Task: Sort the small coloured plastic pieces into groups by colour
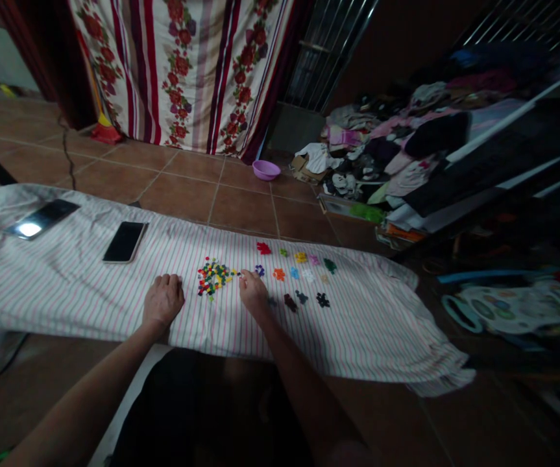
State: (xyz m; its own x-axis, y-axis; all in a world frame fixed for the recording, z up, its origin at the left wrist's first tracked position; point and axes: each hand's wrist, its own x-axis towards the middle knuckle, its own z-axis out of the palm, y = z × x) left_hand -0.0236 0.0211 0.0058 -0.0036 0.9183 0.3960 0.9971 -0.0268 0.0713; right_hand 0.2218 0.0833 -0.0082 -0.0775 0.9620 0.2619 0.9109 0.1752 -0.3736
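My left hand (pixel 163 299) rests on the striped cloth with its fingers curled under, left of a mixed heap of small colored pieces (pixel 213 277). My right hand (pixel 253 290) is pinched just right of that heap, beside a few stray pieces; what its fingertips hold, if anything, is too small to make out. Around and right of it lie small single-color piles: red (pixel 263 248), purple (pixel 259 270), orange (pixel 278 274), yellow (pixel 300 257), light blue (pixel 294 273), dark green (pixel 329 265), dark red (pixel 290 302), black (pixel 323 299) and others.
A dark-screened phone (pixel 124 242) and a shiny dark device (pixel 43 219) lie at the cloth's left. Beyond the covered table stand a purple basin (pixel 266 170), a floral curtain (pixel 177 71) and a heap of clothes (pixel 381 143). A patterned plastic item (pixel 518 308) is at right.
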